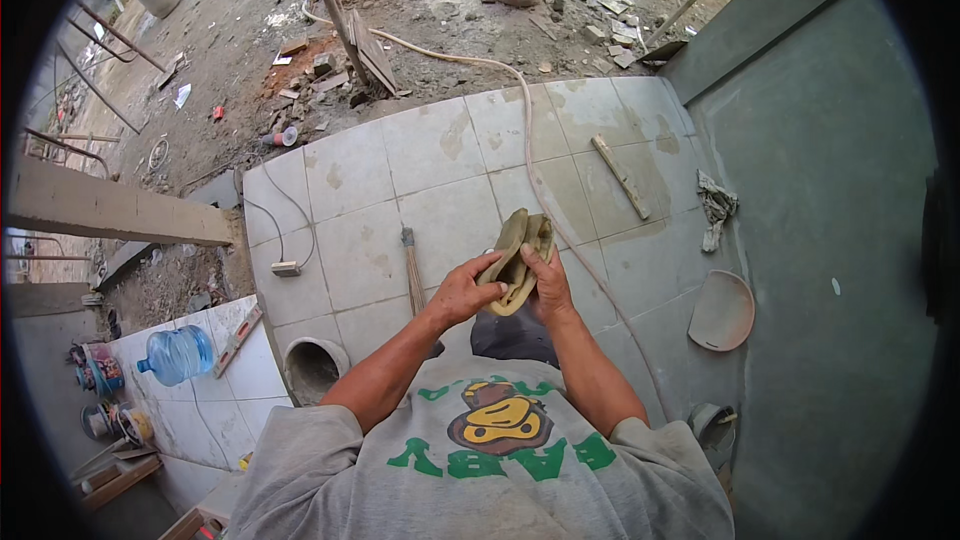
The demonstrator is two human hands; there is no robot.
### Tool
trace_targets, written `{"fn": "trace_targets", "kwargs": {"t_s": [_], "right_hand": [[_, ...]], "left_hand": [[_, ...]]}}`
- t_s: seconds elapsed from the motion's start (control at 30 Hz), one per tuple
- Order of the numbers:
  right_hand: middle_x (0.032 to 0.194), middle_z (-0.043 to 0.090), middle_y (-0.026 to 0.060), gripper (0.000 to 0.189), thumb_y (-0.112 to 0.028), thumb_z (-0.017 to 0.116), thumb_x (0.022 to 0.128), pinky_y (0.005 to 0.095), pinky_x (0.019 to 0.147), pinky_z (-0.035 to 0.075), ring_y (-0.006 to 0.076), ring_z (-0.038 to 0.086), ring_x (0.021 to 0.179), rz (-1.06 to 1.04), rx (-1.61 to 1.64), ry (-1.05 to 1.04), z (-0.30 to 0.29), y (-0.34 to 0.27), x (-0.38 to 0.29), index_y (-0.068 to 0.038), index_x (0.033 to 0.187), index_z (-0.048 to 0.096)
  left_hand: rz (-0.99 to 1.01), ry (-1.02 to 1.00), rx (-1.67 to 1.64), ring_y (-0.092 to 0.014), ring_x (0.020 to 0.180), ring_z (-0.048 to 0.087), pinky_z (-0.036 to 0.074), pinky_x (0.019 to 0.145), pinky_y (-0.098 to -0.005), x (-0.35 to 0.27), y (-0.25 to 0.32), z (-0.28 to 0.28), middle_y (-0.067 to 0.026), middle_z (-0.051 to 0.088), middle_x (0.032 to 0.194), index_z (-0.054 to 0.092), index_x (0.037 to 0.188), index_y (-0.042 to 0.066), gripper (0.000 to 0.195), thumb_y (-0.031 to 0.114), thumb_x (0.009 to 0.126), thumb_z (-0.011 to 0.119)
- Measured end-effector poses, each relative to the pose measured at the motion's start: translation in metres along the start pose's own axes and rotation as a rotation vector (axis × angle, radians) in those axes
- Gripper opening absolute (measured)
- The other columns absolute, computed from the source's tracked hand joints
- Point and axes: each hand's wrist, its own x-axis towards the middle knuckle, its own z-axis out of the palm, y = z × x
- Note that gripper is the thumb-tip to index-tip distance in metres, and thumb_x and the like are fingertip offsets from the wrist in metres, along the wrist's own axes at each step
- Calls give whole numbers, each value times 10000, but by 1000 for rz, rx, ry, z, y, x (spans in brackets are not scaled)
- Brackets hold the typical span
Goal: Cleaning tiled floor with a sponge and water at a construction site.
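A folded, olive-yellow pad (pixel 517 262), foam or thick cloth, is held up in front of my chest. My left hand (pixel 466 291) grips its near left side, with the thumb pressing on the folds. On the other side my right hand (pixel 550 281) holds it, thumb over the upper layers. The pad bends into several folds, open towards the top. Below it lies the light tiled floor (pixel 442 187). A stick broom (pixel 414 262) rests on the tiles left of my left hand. The hose (pixel 529 127) runs past the right of my hands.
Rightwards lie a wooden strip (pixel 621 177), a crumpled rag (pixel 716 210) and a shallow pan (pixel 722 311) near the grey wall (pixel 817 165). Leftwards are an angle grinder (pixel 281 137), a power socket (pixel 285 268), a bucket (pixel 315 367), a spirit level (pixel 238 341) and a water jug (pixel 176 355).
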Motion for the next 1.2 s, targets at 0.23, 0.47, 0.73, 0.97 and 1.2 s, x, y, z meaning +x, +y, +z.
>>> {"fn": "trace_targets", "kwargs": {"t_s": [0.23,0.47,0.73,0.97,1.2], "right_hand": [[1186,616,100,362,-183,539,949,371,969,473,220,585,1115,-1,135,13,17,-120,187,-37,1278,507],[1203,619,112,374,-191,553,919,413,991,455,261,601,1089,11,394,25,52,-171,369,-15,1249,532],[1178,607,77,393,-133,576,901,345,955,462,205,596,1066,99,258,99,88,-188,627,-35,1275,509],[1162,601,59,418,-203,619,921,323,919,494,167,592,1070,-14,45,118,138,-287,806,-35,1285,498],[1211,598,75,439,-278,571,955,375,860,551,199,630,1042,38,-105,45,91,-400,1033,-73,1327,462]], "left_hand": [[142,327,-427,-119,980,577,437,911,-276,165,116,-46,-31,632,1095,522,1324,18,453,129,891,590],[215,365,-653,-124,975,580,437,896,-273,330,165,-123,-15,633,1072,557,1250,15,380,144,893,573],[88,374,-524,-114,940,579,450,847,-273,573,236,-271,-25,632,1071,560,1245,34,383,127,874,579],[141,206,-325,-118,970,585,458,873,-264,764,382,-355,-40,629,1106,542,1262,25,392,115,882,568],[227,257,-412,-121,1022,582,451,911,-277,996,428,-371,-36,626,1149,547,1270,24,385,179,921,593]]}}
